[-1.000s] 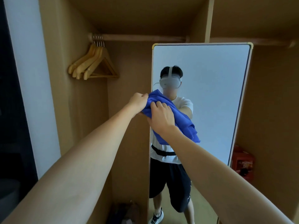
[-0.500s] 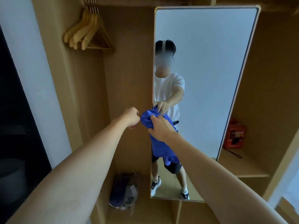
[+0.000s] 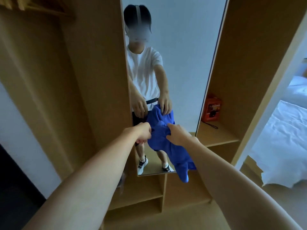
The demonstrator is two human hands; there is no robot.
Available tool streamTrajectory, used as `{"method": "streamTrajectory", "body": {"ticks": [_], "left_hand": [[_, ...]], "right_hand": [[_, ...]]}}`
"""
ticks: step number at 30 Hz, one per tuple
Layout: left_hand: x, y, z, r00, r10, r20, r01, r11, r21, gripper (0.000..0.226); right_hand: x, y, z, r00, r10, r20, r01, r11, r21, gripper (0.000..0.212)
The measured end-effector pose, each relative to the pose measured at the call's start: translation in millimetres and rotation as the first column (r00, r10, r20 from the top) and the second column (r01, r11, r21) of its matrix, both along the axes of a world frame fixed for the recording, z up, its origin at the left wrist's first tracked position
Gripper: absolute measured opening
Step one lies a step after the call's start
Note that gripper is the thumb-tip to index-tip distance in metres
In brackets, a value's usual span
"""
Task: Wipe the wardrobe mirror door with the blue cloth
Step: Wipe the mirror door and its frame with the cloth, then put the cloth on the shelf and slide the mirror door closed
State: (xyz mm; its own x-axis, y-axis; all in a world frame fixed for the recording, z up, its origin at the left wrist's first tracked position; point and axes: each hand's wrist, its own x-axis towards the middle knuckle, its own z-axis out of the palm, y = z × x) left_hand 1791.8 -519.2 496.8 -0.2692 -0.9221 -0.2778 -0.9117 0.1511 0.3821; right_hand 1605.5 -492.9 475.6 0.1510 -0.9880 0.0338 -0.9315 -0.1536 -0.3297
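A crumpled bright blue cloth (image 3: 167,146) is held in front of the lower part of the tall, narrow, frame-edged wardrobe mirror door (image 3: 187,67), with a loose tail hanging down past the glass's bottom edge. The cloth's upper bunch is gripped by the right hand (image 3: 178,136), whose fingers (image 3: 169,128) are curled into the fabric. The left hand (image 3: 142,134) is closed at the cloth's left edge; whether that edge is actually pinched or the fist merely lies beside it cannot be told.

The step in hand is judged to be a regathering of the cloth between strokes, low on the mirror, since the cloth is bunched rather than spread flat on the glass. Whether it is touching the glass is not clear.

For the next move, the fabric would need to be flattened into a pad under one palm and pressed against the glass, then drawn across in overlapping passes. The dangling tail should be gathered in, so that it is not dragged over the light wooden shelf (image 3: 217,138) beside the mirror.
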Motion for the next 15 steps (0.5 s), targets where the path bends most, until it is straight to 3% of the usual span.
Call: {"method": "streamTrajectory", "body": {"ticks": [9, 15], "left_hand": [[-120.4, -13.1, -20.0, 0.975, -0.221, 0.031, 0.218, 0.973, 0.077, 0.022], [-213.3, -28.9, -28.4, 0.945, -0.325, 0.036, 0.320, 0.943, 0.091, 0.022]], "right_hand": [[-115.7, 15.6, -24.1, 0.934, -0.353, 0.061, 0.349, 0.935, 0.064, 0.010], [-197.9, 5.4, -38.7, 0.855, -0.504, 0.122, 0.495, 0.864, 0.094, 0.028]]}}
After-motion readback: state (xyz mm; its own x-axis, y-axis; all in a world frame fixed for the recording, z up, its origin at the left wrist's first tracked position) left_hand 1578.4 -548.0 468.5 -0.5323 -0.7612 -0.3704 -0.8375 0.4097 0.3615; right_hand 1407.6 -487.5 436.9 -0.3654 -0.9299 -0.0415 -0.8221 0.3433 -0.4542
